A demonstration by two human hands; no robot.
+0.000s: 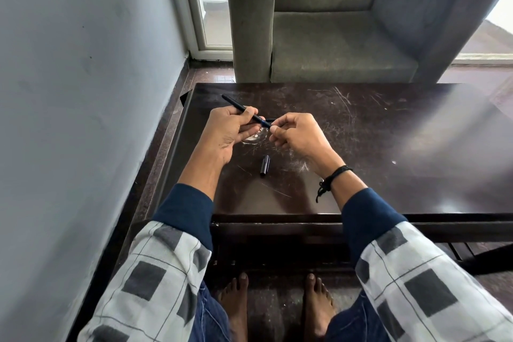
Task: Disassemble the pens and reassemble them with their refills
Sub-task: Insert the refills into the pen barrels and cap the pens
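A slim black pen barrel [236, 104] slants up to the left above the dark table [388, 147]. My left hand [230, 130] is closed around its middle. My right hand [298, 133] pinches the barrel's lower end, where a bit of blue shows at the joint [262, 120]. A small dark piece [270, 119] pokes out just behind my right fingertips; what it is I cannot tell. The black pen cap [265, 165] lies loose on the table below and between my hands.
A grey armchair [347, 36] stands just beyond the table's far edge. A grey wall [83, 91] runs close along the left. The tabletop is scratched, with a whitish ring mark [255, 139] under my hands. My bare feet [277, 305] rest beneath the table.
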